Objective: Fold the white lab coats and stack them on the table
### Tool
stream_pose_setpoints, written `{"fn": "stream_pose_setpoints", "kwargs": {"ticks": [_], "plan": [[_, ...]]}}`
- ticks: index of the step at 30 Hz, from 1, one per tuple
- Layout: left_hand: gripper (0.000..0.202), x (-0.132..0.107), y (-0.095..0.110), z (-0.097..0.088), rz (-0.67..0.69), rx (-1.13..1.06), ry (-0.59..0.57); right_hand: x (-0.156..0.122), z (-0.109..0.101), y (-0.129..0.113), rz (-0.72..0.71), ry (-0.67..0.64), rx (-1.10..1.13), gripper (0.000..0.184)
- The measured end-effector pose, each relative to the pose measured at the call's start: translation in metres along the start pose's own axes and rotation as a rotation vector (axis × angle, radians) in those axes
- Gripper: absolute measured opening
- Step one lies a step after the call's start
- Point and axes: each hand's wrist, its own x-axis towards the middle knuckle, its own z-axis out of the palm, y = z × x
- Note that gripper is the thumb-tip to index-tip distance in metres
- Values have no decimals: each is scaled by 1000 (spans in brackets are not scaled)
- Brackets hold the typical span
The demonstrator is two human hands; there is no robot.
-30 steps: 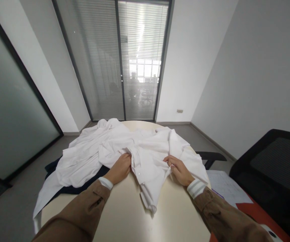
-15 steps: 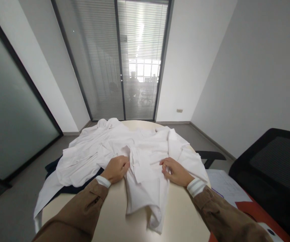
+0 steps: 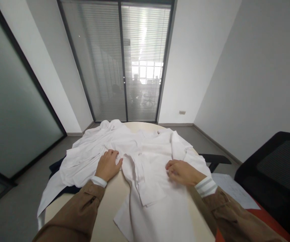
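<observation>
A white shirt (image 3: 150, 174) lies spread over the round beige table (image 3: 112, 198), its lower part reaching the near edge. My left hand (image 3: 107, 164) rests flat on white cloth at the shirt's left side, fingers stretched out. My right hand (image 3: 181, 171) lies on the shirt's right side with its fingers curled and pinched onto the fabric. More white garments (image 3: 89, 154) are heaped at the table's left and back. Both my arms wear brown sleeves with white cuffs.
A dark navy garment (image 3: 59, 168) lies under the white heap at the left. A black office chair (image 3: 273, 174) stands at the right, with papers (image 3: 235, 191) and a red surface beside it. Glass doors with blinds are behind the table.
The shirt has been drawn toward me and spread flatter, now reaching the near edge. My left hand let go of the bunched cloth and lies flat. My right hand moved slightly right.
</observation>
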Motion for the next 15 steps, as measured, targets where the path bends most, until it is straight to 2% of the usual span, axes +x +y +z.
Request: {"fn": "stream_pose_setpoints", "kwargs": {"ticks": [3, 5, 7, 9, 11, 13, 15], "plan": [[16, 0, 0, 0, 84, -48, -151, 3, -2, -15, 136, -6, -148, 37], [17, 0, 0, -3, 138, -122, -204, 4, 3, -28, 164, 11, -177, 42], [17, 1, -2, -6, 172, -216, -208, 4, 10, -41, 111, 31, -102, 50], [16, 0, -6, -9, 200, -334, -210, 4, 18, -52, 23, 32, -3, 67], [15, -1, -10, -10, 222, -431, -255, 3, 25, -57, -32, 23, 35, 80], [15, -3, -13, -10, 230, -453, -290, 2, 31, -56, -30, 18, 20, 71], [19, -6, -14, -9, 254, -428, -305, 2, 35, -48, 7, 19, -12, 50]]}}
